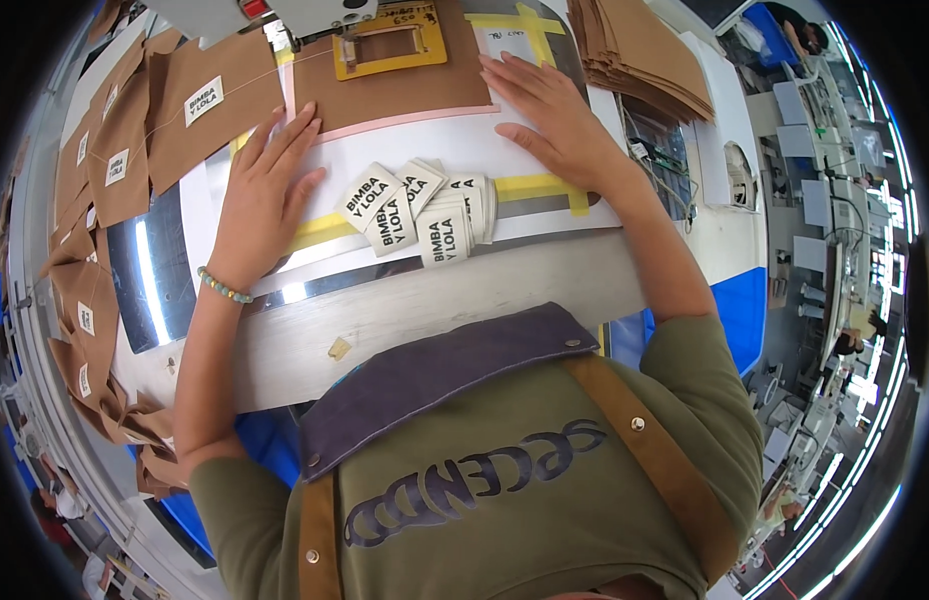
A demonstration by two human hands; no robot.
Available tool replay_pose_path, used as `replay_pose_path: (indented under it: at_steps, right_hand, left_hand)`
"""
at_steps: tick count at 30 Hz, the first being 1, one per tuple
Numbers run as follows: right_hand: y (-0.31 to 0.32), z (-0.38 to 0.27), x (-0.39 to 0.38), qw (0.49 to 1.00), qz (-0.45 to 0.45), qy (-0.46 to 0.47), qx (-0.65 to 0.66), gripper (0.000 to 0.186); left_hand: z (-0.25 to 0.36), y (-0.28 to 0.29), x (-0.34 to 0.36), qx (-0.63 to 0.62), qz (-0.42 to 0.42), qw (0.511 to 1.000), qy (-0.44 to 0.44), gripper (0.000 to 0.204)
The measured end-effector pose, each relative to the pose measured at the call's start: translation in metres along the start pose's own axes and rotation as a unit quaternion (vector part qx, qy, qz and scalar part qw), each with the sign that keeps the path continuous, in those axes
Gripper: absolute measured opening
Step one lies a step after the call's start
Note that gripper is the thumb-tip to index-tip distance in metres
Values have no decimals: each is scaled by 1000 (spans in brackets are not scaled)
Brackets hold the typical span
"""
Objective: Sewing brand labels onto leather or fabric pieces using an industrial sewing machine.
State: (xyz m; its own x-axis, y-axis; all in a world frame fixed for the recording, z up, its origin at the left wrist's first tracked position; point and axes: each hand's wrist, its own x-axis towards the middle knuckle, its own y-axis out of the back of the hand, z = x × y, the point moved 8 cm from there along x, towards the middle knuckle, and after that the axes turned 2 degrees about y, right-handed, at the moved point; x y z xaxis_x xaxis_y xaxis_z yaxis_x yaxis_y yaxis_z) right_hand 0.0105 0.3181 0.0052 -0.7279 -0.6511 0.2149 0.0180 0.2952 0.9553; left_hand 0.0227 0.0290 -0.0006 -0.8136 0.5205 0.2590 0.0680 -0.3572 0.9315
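A brown fabric piece [405, 95] with pink edging lies on a white template sheet with yellow tape, under the sewing machine head [315, 18] and a yellow rectangular frame [347, 65]. My left hand [265, 195], bracelet at the wrist, rests palm down at the piece’s lower left, fingers apart and open. My right hand [555, 135] lies open at the piece’s right edge, fingertips on the taped white paper. Between my hands, a loose pile of white printed labels [445, 230] overlaps the lower tape strip.
Brown pieces with white labels [120, 130] and thread heap along the left. A stack of brown sheets [640, 55] lies at upper right. A blue bin [740, 310] sits beside the grey table edge [350, 315]. Other people work at machines in the far right and lower left.
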Motion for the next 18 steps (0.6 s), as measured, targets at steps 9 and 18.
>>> replay_pose_path:
  at_steps: [9,18]
  right_hand:
    - [-10,-2,-1,998,-23,8,-55,61]
    - [2,-7,-2,999,23,15,-42,58]
  left_hand:
    - [4,0,-1,-21,-21,999,-16,48]
    - [-1,11,-2,-42,32,999,-10,51]
